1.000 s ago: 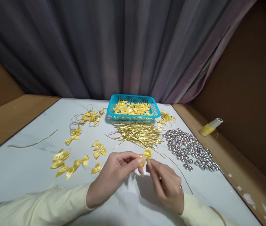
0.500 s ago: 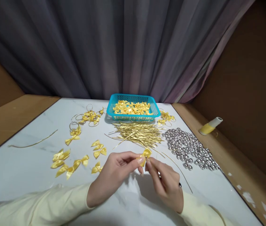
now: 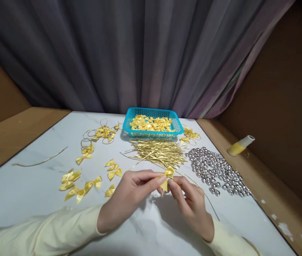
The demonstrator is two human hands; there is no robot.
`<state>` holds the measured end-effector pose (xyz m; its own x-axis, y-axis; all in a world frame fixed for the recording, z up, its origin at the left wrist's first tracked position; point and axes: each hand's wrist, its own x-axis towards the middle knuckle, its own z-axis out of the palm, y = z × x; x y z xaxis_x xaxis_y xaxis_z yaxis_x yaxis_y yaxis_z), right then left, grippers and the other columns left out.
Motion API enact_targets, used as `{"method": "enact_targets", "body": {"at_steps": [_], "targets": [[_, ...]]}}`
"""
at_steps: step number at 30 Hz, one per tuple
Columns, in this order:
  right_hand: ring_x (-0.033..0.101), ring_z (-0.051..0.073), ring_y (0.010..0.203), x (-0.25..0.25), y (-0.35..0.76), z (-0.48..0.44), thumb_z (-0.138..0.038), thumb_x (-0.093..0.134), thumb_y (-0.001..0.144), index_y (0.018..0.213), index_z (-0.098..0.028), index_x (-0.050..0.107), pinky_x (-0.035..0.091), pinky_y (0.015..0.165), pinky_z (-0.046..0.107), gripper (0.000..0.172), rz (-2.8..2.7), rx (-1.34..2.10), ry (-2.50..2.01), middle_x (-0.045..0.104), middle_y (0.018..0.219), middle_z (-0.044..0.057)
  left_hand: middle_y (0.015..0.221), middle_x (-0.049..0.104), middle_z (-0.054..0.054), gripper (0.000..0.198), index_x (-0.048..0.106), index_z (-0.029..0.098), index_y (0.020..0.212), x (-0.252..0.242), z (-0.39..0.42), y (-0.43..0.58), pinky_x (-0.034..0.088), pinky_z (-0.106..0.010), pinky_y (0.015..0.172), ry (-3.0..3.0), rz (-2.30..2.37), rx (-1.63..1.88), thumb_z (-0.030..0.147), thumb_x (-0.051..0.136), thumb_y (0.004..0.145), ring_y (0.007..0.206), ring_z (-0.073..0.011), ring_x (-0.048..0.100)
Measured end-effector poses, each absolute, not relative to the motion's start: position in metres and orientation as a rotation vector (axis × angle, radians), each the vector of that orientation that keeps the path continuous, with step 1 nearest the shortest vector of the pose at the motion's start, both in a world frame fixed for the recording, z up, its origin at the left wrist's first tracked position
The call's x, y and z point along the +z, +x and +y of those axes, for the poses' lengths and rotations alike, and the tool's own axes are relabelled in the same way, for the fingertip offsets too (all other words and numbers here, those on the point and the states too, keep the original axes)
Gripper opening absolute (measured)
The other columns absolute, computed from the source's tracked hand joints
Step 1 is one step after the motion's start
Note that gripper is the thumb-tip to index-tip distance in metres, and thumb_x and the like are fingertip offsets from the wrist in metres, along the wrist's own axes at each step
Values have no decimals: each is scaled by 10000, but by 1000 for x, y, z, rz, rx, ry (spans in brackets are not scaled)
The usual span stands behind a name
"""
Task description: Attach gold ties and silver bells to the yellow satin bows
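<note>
Both hands meet over the white table near its front middle. My left hand (image 3: pixel 129 193) pinches a small yellow ribbon bow (image 3: pixel 167 176) between thumb and fingertips. My right hand (image 3: pixel 190 204) is closed on the same bow from the right, and a thin gold wire (image 3: pixel 206 199) runs from under its fingers toward the lower right. Both sleeves are pale cream.
A blue basket (image 3: pixel 153 134) of yellow bows stands at the back. In front of it lie a heap of gold wires (image 3: pixel 158 152) and a pile of silver beads (image 3: pixel 216 170). Loose bows (image 3: pixel 86 183) lie at left, a lone gold wire (image 3: pixel 40 161) further left, a yellow spool (image 3: pixel 240 145) at right.
Both hands have shifted slightly right and up with the bow; my right fingers have closed tighter on it and the bow has turned.
</note>
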<state>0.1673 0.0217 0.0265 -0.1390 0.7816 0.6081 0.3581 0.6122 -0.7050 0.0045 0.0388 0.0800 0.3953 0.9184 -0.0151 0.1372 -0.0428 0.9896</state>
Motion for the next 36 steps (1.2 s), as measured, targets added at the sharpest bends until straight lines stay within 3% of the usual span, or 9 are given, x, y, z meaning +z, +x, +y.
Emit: {"method": "enact_targets", "body": {"at_steps": [6, 11, 23, 31, 36], "targets": [[460, 102, 545, 32, 169, 22, -53, 352, 855, 774, -154, 495, 370, 524, 212, 193, -1842, 489, -802, 491, 634, 10, 618, 598, 10, 215, 663, 152, 648, 81, 36, 3, 421, -196, 609, 1679, 956, 932, 196, 547, 823, 595, -92, 527], [383, 95, 505, 30, 170, 23, -39, 389, 820, 644, -172, 439, 313, 471, 201, 226, -1806, 492, -802, 396, 562, -23, 619, 594, -5, 167, 695, 163, 834, 78, 31, -1, 429, -209, 593, 1902, 841, 990, 127, 533, 820, 601, -103, 513], [359, 99, 509, 29, 171, 19, 2, 353, 725, 582, -177, 370, 285, 473, 213, 229, -1748, 620, -774, 354, 535, -25, 683, 633, -63, 381, 569, 177, 1141, 74, 27, -1, 457, -286, 650, 2401, 618, 1095, 41, 484, 796, 644, -152, 512], [327, 98, 494, 32, 170, 18, 9, 343, 718, 564, -178, 361, 260, 464, 219, 243, -1742, 567, -769, 326, 519, -27, 689, 634, -70, 331, 607, 142, 1081, 77, 26, -2, 452, -281, 626, 2450, 592, 1044, 50, 461, 800, 618, -155, 514], [320, 105, 509, 32, 170, 16, 7, 349, 712, 585, -180, 371, 254, 481, 232, 226, -1728, 538, -792, 331, 532, -24, 568, 555, -35, 231, 682, 138, 833, 79, 28, 0, 423, -250, 581, 2211, 680, 897, 127, 451, 839, 557, -127, 450]]}}
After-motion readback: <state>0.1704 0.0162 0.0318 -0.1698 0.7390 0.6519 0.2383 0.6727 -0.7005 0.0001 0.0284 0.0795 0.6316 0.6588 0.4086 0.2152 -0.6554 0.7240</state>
